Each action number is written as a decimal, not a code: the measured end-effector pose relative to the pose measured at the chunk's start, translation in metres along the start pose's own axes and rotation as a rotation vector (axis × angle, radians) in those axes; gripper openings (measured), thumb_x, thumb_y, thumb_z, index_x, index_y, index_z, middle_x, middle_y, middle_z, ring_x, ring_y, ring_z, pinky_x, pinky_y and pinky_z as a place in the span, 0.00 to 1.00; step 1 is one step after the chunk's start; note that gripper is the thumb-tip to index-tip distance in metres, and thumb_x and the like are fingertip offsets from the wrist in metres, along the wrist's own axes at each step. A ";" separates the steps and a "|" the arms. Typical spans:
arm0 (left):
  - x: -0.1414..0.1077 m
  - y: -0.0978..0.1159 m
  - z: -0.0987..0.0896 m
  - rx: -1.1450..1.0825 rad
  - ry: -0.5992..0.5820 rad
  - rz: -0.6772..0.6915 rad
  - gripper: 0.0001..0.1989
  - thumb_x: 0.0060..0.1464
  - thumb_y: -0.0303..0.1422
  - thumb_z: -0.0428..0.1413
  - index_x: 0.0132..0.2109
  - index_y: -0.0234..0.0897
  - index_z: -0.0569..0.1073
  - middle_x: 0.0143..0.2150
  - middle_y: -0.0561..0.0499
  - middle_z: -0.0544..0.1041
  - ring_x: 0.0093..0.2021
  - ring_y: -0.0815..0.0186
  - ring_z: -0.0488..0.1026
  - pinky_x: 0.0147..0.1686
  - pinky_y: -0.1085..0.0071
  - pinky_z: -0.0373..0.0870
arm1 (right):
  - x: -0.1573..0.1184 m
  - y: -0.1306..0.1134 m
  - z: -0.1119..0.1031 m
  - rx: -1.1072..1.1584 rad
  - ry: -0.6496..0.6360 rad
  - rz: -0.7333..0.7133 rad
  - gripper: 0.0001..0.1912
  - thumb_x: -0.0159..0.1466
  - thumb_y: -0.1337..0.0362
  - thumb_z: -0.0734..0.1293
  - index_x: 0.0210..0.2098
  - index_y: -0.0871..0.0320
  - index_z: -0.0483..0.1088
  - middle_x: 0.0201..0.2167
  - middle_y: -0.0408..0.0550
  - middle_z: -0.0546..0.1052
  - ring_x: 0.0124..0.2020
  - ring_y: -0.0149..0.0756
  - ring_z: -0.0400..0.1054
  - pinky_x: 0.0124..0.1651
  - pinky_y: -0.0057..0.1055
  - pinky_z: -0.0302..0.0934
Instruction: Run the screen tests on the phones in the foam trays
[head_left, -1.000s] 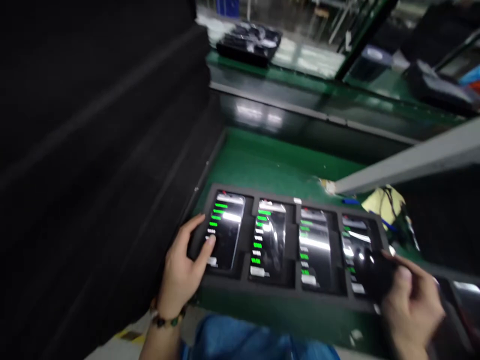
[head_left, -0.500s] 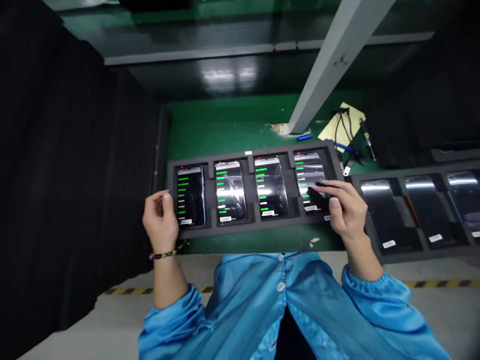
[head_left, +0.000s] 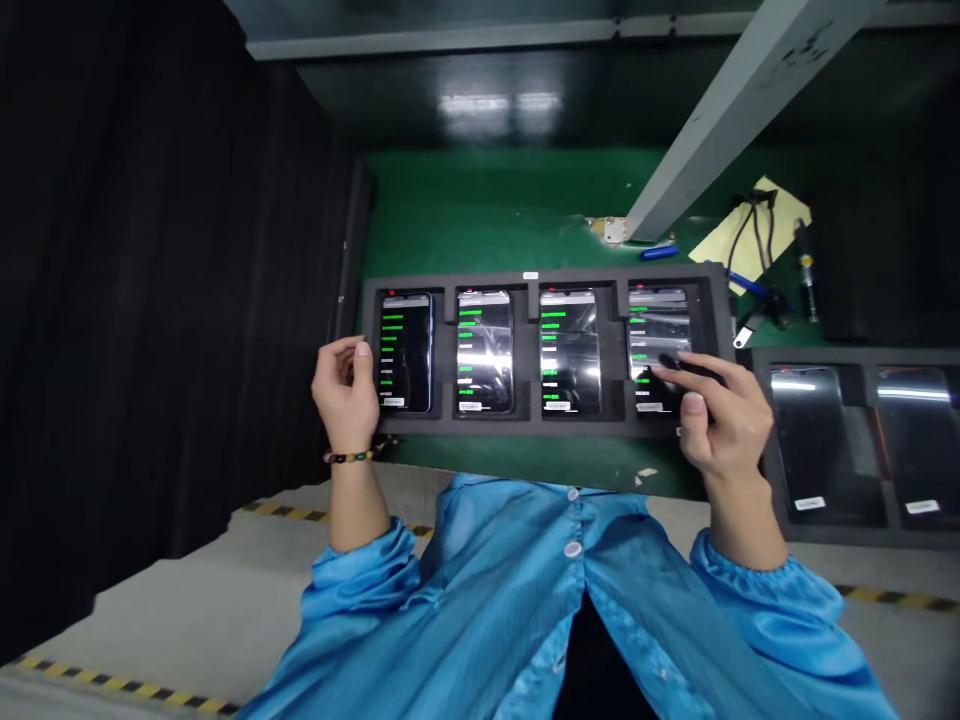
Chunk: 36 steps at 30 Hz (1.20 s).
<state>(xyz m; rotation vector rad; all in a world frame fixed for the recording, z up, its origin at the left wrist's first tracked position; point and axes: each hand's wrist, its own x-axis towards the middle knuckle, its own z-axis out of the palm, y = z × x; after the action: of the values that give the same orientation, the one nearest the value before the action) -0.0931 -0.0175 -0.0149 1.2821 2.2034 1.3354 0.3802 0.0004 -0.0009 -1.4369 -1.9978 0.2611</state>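
Observation:
A dark foam tray lies in front of me, with several lit phones set in its slots. Green and white text lines show on the leftmost phone, the phone beside it, the third and the rightmost phone. My left hand, a beaded bracelet at its wrist, is loosely curled at the tray's left end, with nothing visible in it. Over the rightmost phone my right hand has its fingers stretched out; I cannot tell whether the fingertips touch the screen.
To the right sits a second foam tray of dark-screened phones. Behind the first tray, a grey post slants up from the green bench. Yellow paper, black cables, a blue pen cap and a pen lie back right. Black curtain hangs left.
The camera view has shifted, so the tray sits higher and straighter in the picture. My right fingers stay over the rightmost phone, slightly more spread. My left hand keeps its place by the tray.

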 end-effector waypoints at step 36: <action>-0.017 -0.018 -0.028 -0.271 -0.361 -0.068 0.44 0.59 0.53 0.70 0.75 0.41 0.68 0.80 0.38 0.65 0.81 0.47 0.60 0.81 0.50 0.57 | -0.010 -0.033 -0.021 -0.039 0.100 0.493 0.28 0.79 0.45 0.58 0.70 0.46 0.73 0.65 0.57 0.76 0.69 0.69 0.67 0.72 0.66 0.59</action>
<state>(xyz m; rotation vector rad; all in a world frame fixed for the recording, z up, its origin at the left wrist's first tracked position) -0.1100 -0.0507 -0.0184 1.2217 1.7415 1.2150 0.3691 -0.0258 0.0283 -1.9148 -1.5528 0.3532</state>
